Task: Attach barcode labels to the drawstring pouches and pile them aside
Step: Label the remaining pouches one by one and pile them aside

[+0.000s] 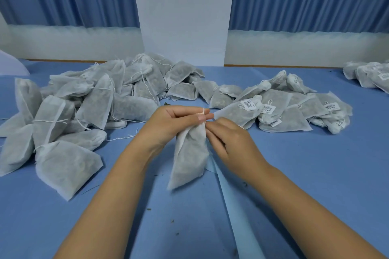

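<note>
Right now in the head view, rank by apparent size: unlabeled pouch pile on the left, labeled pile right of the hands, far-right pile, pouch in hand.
1. Unlabeled pile, largest.
2. Labeled pile.
3. and 4. Pouch in hand and far-right pile look alike; the pile is cropped by the frame edge and farther away, so no ranking.

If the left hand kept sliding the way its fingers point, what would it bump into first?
The left hand points rightward, so beyond the held pouch its fingertips would almost at once meet the right hand; farther along lies the labelled pile. Depth is hard to judge.
</note>
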`<state>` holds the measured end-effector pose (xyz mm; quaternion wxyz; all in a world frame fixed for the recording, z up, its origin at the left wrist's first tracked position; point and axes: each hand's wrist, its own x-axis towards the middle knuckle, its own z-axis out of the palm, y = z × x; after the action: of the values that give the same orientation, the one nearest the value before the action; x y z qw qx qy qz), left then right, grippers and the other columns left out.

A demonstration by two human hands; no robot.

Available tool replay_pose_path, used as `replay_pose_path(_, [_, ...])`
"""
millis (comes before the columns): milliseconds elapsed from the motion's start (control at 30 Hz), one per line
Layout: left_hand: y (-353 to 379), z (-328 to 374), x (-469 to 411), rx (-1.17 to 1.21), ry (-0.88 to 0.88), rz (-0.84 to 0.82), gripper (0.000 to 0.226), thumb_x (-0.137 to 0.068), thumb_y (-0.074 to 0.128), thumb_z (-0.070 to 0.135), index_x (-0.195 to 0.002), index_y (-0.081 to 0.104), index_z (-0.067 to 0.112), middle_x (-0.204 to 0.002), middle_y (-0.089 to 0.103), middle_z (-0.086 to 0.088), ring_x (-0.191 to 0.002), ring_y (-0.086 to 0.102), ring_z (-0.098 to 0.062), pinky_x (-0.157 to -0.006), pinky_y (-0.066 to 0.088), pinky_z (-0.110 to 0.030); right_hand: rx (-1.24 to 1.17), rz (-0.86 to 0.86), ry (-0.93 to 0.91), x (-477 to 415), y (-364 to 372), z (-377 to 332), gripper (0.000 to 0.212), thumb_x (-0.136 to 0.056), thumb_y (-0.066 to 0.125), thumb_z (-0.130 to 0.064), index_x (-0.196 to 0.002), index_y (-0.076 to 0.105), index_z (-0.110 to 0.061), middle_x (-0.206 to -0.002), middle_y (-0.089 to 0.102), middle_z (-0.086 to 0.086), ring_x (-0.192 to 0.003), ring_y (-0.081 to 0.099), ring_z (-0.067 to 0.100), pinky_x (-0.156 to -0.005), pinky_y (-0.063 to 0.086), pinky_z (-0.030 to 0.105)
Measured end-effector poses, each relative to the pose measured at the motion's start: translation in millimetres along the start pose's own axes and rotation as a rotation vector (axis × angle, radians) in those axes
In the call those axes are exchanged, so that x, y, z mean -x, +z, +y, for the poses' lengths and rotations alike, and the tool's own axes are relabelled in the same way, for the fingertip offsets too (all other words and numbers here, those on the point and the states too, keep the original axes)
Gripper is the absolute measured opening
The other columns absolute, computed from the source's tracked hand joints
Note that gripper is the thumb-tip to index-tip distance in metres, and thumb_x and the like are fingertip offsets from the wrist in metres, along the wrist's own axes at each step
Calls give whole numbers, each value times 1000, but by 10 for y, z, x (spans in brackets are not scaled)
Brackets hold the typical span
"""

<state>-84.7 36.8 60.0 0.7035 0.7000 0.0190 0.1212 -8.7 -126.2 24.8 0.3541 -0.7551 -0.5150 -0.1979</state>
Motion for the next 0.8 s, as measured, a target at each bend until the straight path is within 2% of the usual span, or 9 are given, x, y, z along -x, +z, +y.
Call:
replay_pose_path(133, [-48, -20, -18, -271, 9, 124, 12, -82, 79, 19, -95, 81, 18, -99, 78, 8, -102, 70, -3, -90, 53, -16, 118, 4, 14, -36, -65, 61, 14, -92, 60, -1, -102, 71, 0, -86, 61, 12, -82, 59, 27, -77, 36, 21])
replay_pose_path(233, [-32, -18, -14, -472, -16, 89, 9, -85, 77, 18, -93, 81, 18, -93, 78, 12, -93, 70, 2, -82, 51, -11, 188, 91, -21, -65, -117, 89, 9, -88, 65, 1, -95, 72, 1, -80, 61, 13, -75, 59, 29, -75, 37, 22])
replay_pose_path(333, [-8, 25, 21, -597, -43, -30, 12, -89, 71, 19, -81, 80, 19, -84, 77, 6, -78, 65, 1, -73, 45, -13, 175, 162, -77, -64, -120, 108, 11, -88, 68, 0, -97, 73, 0, -82, 63, 12, -76, 60, 26, -76, 41, 22])
replay_pose_path(433, [33, 69, 51, -469, -71, -154, 20, -92, 64, 22, -77, 77, 19, -77, 74, 7, -81, 66, 0, -79, 46, -12, -40, 215, -22, -45, -82, 97, 15, -89, 67, -3, -101, 75, -4, -89, 66, 7, -80, 61, 14, -77, 44, 15])
replay_pose_path(533, [68, 80, 50, -310, -84, -161, 20, -84, 60, 29, -72, 76, 24, -72, 69, 3, -72, 62, -6, -72, 49, -15, -383, 127, 263, -48, -37, 47, 21, -91, 66, -7, -110, 72, -13, -108, 64, -1, -91, 64, 2, -76, 47, 10])
replay_pose_path(600, [76, 71, 40, -232, -82, -151, 21, -83, 59, 27, -69, 74, 24, -69, 67, 2, -66, 59, -7, -64, 48, -15, -500, 53, 420, -56, -17, 46, 31, -91, 66, -10, -121, 65, -18, -123, 57, -4, -100, 63, -2, -74, 46, 9])
replay_pose_path(667, [68, 66, 29, -200, -84, -124, 22, -83, 58, 26, -67, 73, 24, -67, 65, 2, -63, 58, -9, -60, 46, -15, -532, 99, 484, -74, -37, 49, 25, -89, 68, -9, -112, 65, -19, -124, 56, -3, -100, 62, -3, -72, 45, 8])
replay_pose_path(733, [57, 59, 18, -190, -99, -96, 21, -81, 58, 26, -66, 72, 24, -67, 66, 1, -63, 58, -10, -60, 46, -16, -545, 155, 495, -90, -85, 31, 17, -87, 69, -5, -92, 67, -21, -112, 60, 0, -93, 62, -1, -69, 45, 9])
replay_pose_path(800, [53, 55, 8, -190, -112, -83, 22, -80, 56, 26, -65, 72, 25, -69, 67, 1, -64, 59, -10, -63, 47, -18, -559, 135, 491, -98, -122, 17, 20, -85, 70, -6, -80, 70, -25, -101, 63, -1, -87, 62, 2, -69, 46, 12])
